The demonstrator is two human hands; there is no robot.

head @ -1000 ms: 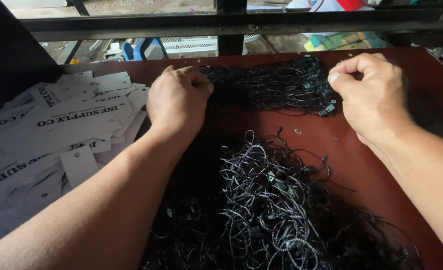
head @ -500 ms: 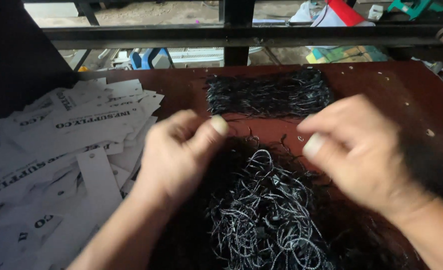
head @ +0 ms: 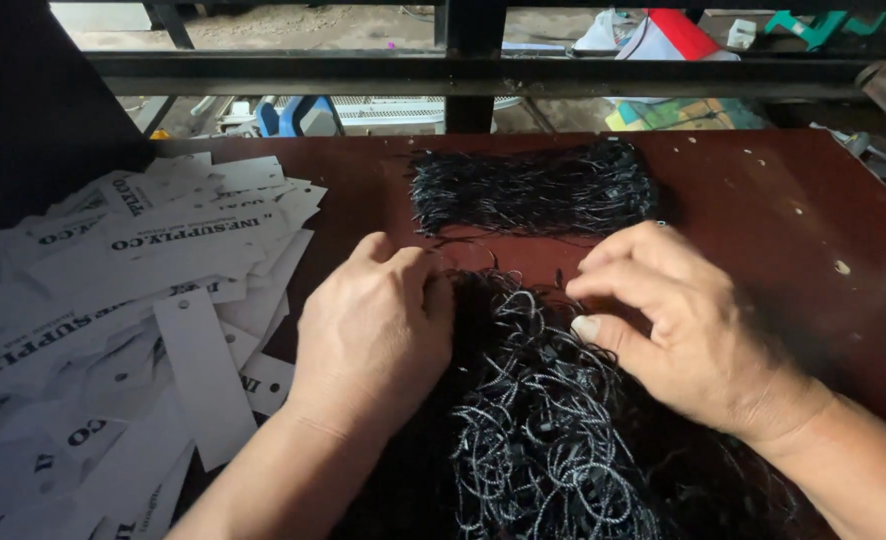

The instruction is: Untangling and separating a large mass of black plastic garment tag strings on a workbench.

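Observation:
A tangled heap of black looped cords (head: 553, 430) lies on the dark red table (head: 763, 200) in front of me. My left hand (head: 373, 330) rests on the heap's left top edge, fingers curled into the cords. My right hand (head: 683, 330) sits on the heap's right top edge, thumb and fingers pinching at the strands. Farther back lies a straightened bundle of black cords (head: 533, 190), apart from both hands.
A spread pile of white paper tags (head: 123, 310) with black print covers the table's left side. A dark metal rail (head: 463, 70) runs behind the table. Beyond it are a blue item (head: 283, 115), a red and white object (head: 663, 35) and ground clutter.
Both hands have pulled back from the straightened far bundle toward me and now rest on the near tangled heap, closer together.

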